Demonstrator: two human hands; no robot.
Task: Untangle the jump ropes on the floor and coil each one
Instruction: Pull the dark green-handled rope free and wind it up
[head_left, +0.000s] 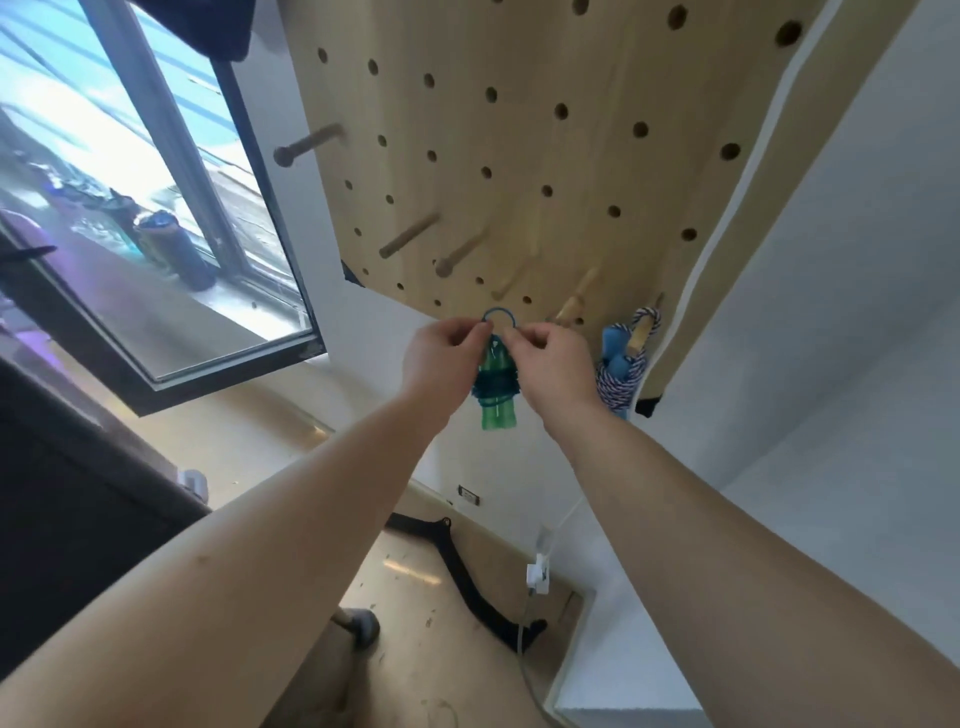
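A coiled jump rope with green handles (497, 395) and a dark teal cord hangs between my two hands in front of a wooden pegboard (519, 156). My left hand (444, 358) and my right hand (550, 364) each pinch one side of its small blue cord loop, which sits just below the board's lower edge. To the right, a second coiled rope (623, 374), striped red, white and blue with blue handles, hangs from a wooden peg (641, 327).
Several wooden pegs (410, 236) stick out of the pegboard near my hands. A glass window (130, 182) is at the left. Below, a black strap (467, 582), a wall plug with a cable (537, 571) and a shoe (358, 623) lie on the floor.
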